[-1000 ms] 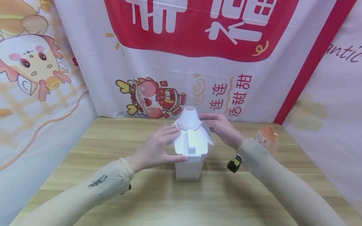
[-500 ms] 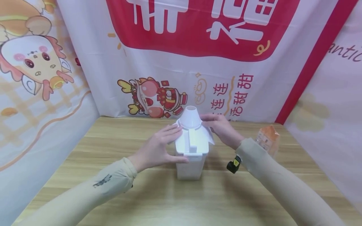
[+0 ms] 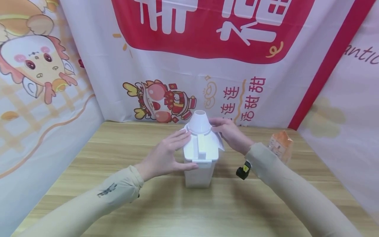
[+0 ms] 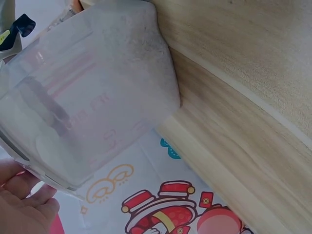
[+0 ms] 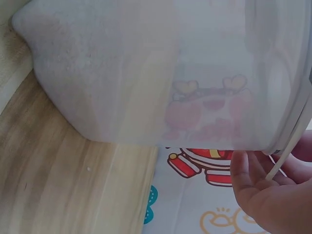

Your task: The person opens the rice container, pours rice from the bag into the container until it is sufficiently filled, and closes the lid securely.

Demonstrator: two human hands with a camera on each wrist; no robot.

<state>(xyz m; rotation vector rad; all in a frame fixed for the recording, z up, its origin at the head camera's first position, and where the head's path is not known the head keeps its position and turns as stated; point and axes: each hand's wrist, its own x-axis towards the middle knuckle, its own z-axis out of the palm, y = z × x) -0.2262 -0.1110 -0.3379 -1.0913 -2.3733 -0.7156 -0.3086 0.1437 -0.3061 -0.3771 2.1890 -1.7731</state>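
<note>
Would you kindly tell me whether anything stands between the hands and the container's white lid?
Nothing visible does: the left hand and the right hand both touch the lid on the container. The orange package stands off to the right, partly behind the right sleeve.

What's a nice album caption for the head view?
Left hand and right hand touching one white-lidded container on a wooden table.

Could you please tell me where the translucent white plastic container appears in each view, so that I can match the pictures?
Head: the translucent white plastic container stands upright, just below the picture's centre.
Left wrist: the container fills the upper left.
Right wrist: the container fills most of the upper part.
Shared landmark: the fabric-printed red-and-white cartoon figure, left of the container in head, at the bottom in left wrist, partly behind the container in right wrist.
</note>
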